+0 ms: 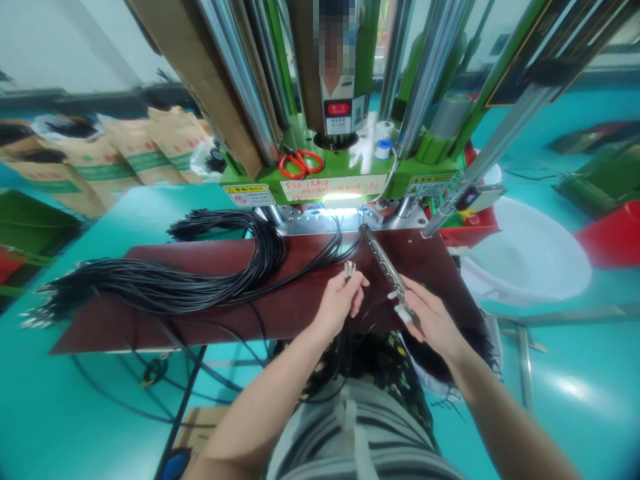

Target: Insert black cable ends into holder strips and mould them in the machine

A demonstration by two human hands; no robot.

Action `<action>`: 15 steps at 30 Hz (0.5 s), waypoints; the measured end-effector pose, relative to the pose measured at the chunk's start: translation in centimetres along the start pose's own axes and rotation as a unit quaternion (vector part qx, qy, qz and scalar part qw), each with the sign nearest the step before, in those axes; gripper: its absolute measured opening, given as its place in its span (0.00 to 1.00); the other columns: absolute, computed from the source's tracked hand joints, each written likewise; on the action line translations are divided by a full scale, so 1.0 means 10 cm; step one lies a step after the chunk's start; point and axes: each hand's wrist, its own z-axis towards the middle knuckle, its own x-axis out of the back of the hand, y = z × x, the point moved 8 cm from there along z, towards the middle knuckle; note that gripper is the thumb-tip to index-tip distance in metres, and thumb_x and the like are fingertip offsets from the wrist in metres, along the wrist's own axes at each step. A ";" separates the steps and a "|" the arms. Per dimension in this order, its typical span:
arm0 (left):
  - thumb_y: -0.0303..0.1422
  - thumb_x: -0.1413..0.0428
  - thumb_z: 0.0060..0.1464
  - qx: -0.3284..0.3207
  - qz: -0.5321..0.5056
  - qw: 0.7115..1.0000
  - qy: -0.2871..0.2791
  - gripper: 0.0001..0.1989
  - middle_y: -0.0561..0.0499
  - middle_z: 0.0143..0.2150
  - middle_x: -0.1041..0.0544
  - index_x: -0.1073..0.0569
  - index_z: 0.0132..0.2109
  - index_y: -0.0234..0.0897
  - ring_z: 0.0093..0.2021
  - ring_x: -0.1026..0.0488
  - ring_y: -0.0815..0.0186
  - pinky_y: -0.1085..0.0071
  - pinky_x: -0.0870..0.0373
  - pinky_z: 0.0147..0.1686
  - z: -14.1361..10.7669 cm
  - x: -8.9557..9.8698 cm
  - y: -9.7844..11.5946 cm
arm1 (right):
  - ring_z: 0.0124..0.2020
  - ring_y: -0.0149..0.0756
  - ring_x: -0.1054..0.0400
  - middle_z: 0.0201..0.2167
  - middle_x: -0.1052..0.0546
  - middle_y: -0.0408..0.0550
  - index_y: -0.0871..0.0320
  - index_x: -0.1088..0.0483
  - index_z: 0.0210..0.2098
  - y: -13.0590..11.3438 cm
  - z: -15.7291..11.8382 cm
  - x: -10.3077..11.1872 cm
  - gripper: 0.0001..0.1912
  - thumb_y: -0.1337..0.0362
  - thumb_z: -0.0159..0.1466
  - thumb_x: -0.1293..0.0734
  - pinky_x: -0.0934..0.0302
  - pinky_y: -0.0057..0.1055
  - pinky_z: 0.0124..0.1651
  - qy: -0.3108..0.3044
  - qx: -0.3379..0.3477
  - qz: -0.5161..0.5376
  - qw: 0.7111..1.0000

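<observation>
My left hand (341, 297) is closed around black cables, whose metal connector ends (349, 269) stick up above my fingers. The cables hang down toward my lap. In my right hand (425, 312) is a long metal bar (384, 261) with small holes or slots along it, tilted with its far end toward the machine. Small white pieces (401, 311) sit at the bar's near end by my fingers. To the left, a thick bundle of black cables (200, 283) lies curved across the dark red board (310, 300), with metal tips at its left end.
Ahead stands a green machine (305, 187) with upright steel posts and a lit work area. Red-handled scissors (301, 164) and a blue-and-white spool (383, 149) rest on its ledge. Right are a red bin (473, 237) and a white tub (530, 257); paper sacks (103, 157) stand left.
</observation>
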 end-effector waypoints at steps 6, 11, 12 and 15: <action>0.44 0.52 0.55 -0.003 0.064 0.998 -0.023 0.14 0.61 0.18 0.43 0.40 0.32 0.37 0.16 0.49 0.77 0.79 0.51 0.16 -0.01 -0.11 -0.02 | 0.10 0.20 0.49 0.20 0.32 0.41 0.55 0.38 0.55 0.00 0.01 -0.01 0.23 0.54 0.63 0.40 0.57 0.21 0.12 -0.007 -0.003 -0.012 1.000; 0.39 0.52 0.55 -0.100 0.222 0.970 0.007 0.11 0.56 0.26 0.34 0.35 0.32 0.35 0.27 0.38 0.72 0.74 0.40 0.31 -0.03 -0.13 0.10 | 0.09 0.20 0.49 0.16 0.34 0.39 0.59 0.40 0.56 -0.01 0.01 -0.02 0.25 0.55 0.63 0.40 0.58 0.20 0.11 -0.013 -0.007 -0.016 1.000; 0.39 0.52 0.55 -0.099 0.231 0.968 0.011 0.11 0.56 0.26 0.34 0.35 0.31 0.35 0.27 0.39 0.71 0.74 0.40 0.31 -0.03 -0.12 0.10 | 0.10 0.20 0.49 0.16 0.34 0.39 0.60 0.40 0.56 -0.01 0.01 -0.02 0.25 0.55 0.63 0.40 0.57 0.19 0.11 -0.017 -0.009 -0.017 1.000; 0.40 0.51 0.54 -0.095 0.242 0.966 0.007 0.12 0.57 0.25 0.35 0.37 0.29 0.36 0.26 0.40 0.72 0.74 0.41 0.30 -0.04 -0.12 0.10 | 0.09 0.20 0.50 0.16 0.33 0.40 0.61 0.40 0.57 -0.03 0.01 -0.02 0.26 0.55 0.63 0.40 0.57 0.19 0.11 -0.021 -0.010 -0.020 1.000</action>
